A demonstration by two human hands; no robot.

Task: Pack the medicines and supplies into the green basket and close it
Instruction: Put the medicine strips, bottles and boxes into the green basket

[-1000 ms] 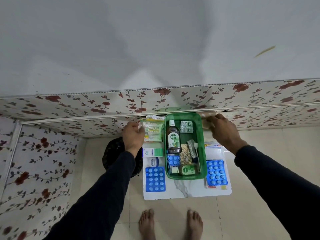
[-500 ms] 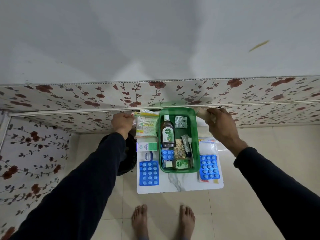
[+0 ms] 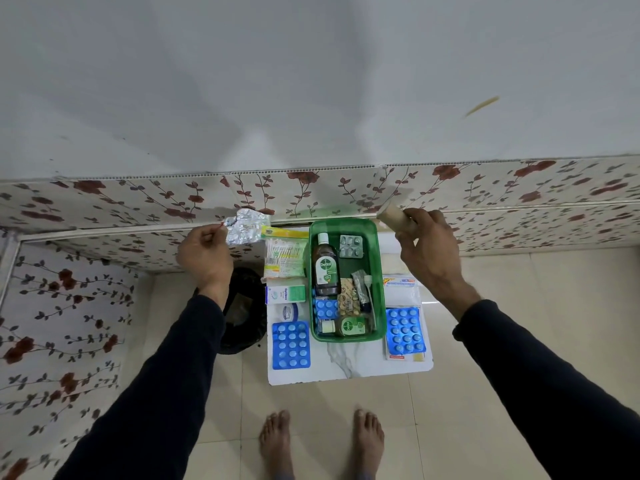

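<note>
The green basket (image 3: 380, 271) stands open on a small white table (image 3: 349, 370). Inside it lie a brown Dettol bottle (image 3: 325, 268), a silver blister strip (image 3: 350, 245), a blue blister (image 3: 325, 307), tan tablets and small bottles. My left hand (image 3: 204, 256) is raised left of the basket and pinches a crumpled silver foil strip (image 3: 244, 226). At the basket's upper right my right hand (image 3: 427, 249) grips a beige bandage roll (image 3: 393, 216). On the table outside the basket lie a cotton swab pack (image 3: 284, 256), a white-green box (image 3: 286, 294) and two blue blister sheets (image 3: 291, 344), (image 3: 405, 330).
A black bin (image 3: 242, 306) stands on the floor left of the table, under my left arm. A floral-panelled wall runs behind the table and along the left. A white packet (image 3: 400, 289) lies right of the basket. My bare feet (image 3: 322, 441) stand on beige tiles before the table.
Both hands have lifted from the table's back edge: the left now holds up a silver foil strip, the right a beige roll. The view shifted slightly.
</note>
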